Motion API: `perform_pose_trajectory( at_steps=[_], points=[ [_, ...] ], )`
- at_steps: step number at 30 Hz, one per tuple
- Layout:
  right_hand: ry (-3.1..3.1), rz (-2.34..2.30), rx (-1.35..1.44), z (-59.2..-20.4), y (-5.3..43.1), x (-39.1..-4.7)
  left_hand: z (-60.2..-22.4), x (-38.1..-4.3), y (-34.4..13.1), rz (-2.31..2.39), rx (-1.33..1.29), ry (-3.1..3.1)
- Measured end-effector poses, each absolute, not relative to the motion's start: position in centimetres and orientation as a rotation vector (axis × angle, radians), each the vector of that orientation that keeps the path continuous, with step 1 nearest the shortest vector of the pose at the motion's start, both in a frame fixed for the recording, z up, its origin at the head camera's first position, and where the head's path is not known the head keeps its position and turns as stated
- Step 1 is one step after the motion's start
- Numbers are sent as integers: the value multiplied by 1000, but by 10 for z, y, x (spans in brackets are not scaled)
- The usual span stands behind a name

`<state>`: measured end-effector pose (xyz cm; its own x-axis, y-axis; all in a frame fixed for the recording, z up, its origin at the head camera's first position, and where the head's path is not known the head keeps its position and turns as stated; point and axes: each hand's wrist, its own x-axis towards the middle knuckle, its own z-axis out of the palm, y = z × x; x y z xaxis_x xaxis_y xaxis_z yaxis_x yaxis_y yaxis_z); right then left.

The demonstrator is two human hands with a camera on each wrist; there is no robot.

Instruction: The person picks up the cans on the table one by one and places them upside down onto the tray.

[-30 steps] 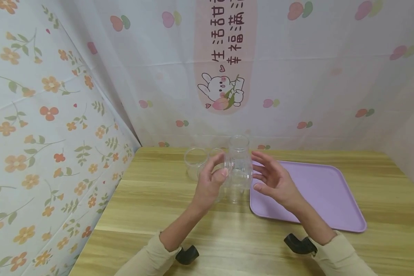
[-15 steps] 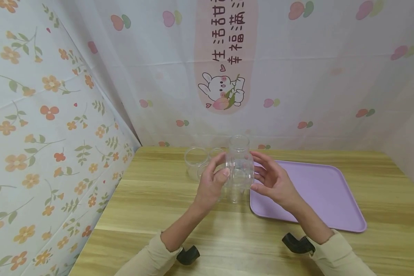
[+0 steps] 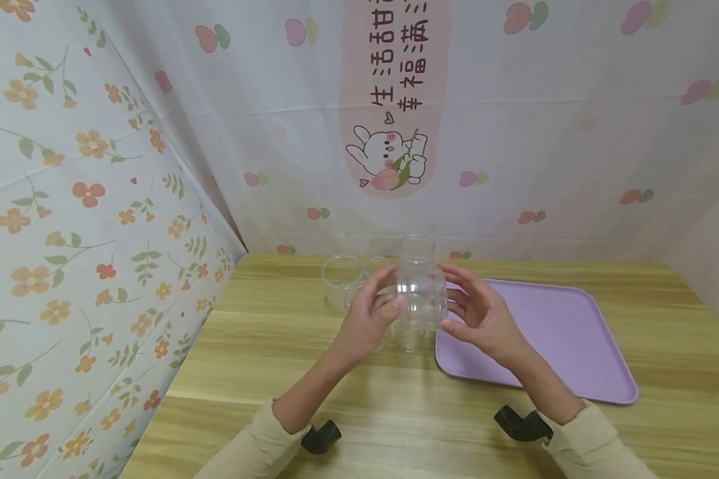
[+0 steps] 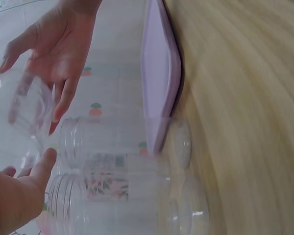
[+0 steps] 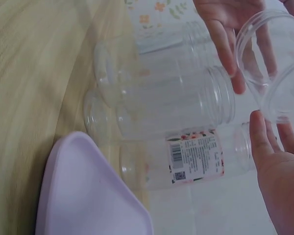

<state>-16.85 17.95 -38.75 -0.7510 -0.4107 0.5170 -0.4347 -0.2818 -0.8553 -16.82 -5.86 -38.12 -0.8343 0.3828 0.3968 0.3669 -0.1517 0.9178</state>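
Observation:
A clear, wide-mouthed plastic jar [image 3: 422, 299] lies sideways between my two hands, raised in front of the standing jars. My left hand [image 3: 367, 322] grips its left end, thumb on the near side. Curled fingers of my right hand [image 3: 484, 322] hold its right end. In the right wrist view, the jar's round rim [image 5: 241, 51] shows between the hands. Just behind stands a clear jar [image 3: 417, 249] with a threaded neck; a printed label [image 5: 196, 155] shows on one standing jar. Another wide clear jar [image 3: 337, 296] stands to the left.
Several clear jars stand close together on the wooden table [image 3: 245, 359], partly hidden by the hands. At the right lies a lilac tray [image 3: 551, 332], its left edge beside the jars. A patterned cloth [image 3: 515, 133] hangs behind the table. Black curved pieces [image 3: 321, 437] sit at both cuffs.
The held jar has shifted slightly right and turned a little. The right hand's fingers, earlier beside its end, now close on it. Standing jars and tray stay put.

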Motion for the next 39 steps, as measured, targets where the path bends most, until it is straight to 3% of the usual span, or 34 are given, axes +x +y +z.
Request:
perform_pose_trajectory(
  at_steps=[16,28,39],
  points=[
    [-1883,2181,1061,-390,201,-168,-374,-177,-90,1710,1124,2756],
    [-1913,2159,1057,-394,214,-166,-380,-180,-99,1128,935,3108],
    [-1911,2136,1051,-393,231,-164,-386,-182,-101,991,930,3160]
  ],
)
